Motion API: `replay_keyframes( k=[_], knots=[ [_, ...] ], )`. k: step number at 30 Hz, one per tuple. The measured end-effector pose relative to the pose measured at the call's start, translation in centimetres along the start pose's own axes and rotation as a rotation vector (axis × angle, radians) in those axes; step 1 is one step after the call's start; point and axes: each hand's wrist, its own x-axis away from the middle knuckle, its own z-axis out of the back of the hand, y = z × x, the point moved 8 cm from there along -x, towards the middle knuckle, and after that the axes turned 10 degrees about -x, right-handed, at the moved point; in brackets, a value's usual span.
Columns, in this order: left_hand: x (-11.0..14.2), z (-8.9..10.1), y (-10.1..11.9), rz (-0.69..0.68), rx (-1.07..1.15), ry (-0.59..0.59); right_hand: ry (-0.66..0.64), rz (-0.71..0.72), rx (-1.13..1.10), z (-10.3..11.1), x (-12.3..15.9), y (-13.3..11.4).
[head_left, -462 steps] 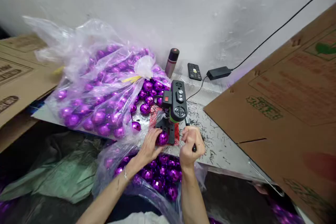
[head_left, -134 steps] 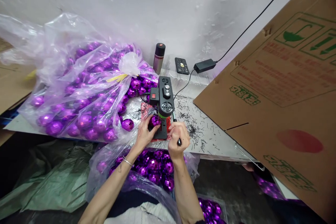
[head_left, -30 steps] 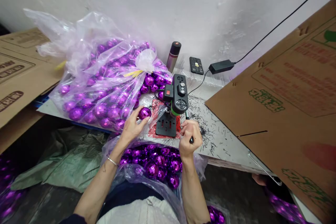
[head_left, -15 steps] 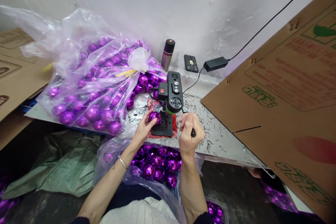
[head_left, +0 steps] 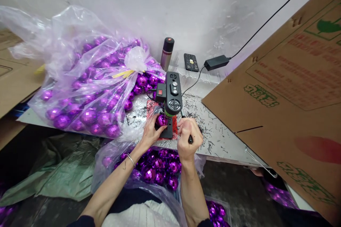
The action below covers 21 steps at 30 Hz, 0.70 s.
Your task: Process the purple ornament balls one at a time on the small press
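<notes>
The left hand [head_left: 151, 131] grips a purple ball [head_left: 161, 120] under the head of the black machine [head_left: 173, 92]; the right hand [head_left: 189, 136] is clenched round its lever [head_left: 190, 139]. That one ball is in place, while loose balls [head_left: 141, 80] lie behind and others fill the near bag [head_left: 104, 176]; which are finished cannot be told.

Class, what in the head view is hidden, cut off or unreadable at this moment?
In the head view:
- Whether the purple faceted ball touches the black lever machine: hidden beneath the machine's head.
- Most of the lever handle: covered by the right hand.
- Right-side cardboard box: cut off by the right edge.
- Its red print: too blurred.
</notes>
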Motion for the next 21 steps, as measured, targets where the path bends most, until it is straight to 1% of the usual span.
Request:
replay_keyframes(
  k=[6, 11, 14, 18, 21],
  knots=[
    [0.3, -0.7, 0.4, -0.077, -0.018, -0.008, -0.001, 0.001, 0.009, 0.0, 0.1, 0.0],
    [0.6, -1.2, -0.4, -0.071, 0.008, -0.021, -0.002, 0.012, 0.009, 0.0, 0.6, 0.2],
    [0.7, -1.2, -0.4, -0.093, 0.020, -0.014, 0.027, 0.024, 0.001, 0.0, 1.9, 1.0],
    [0.7, -1.1, -0.2, -0.115, 0.012, 0.008, 0.069, 0.083, -0.022, -0.2, 4.2, 2.7],
    [0.7, -1.1, 0.0, -0.124, 0.008, 0.021, 0.082, 0.106, -0.035, -0.3, 5.4, 4.0]
  ],
)
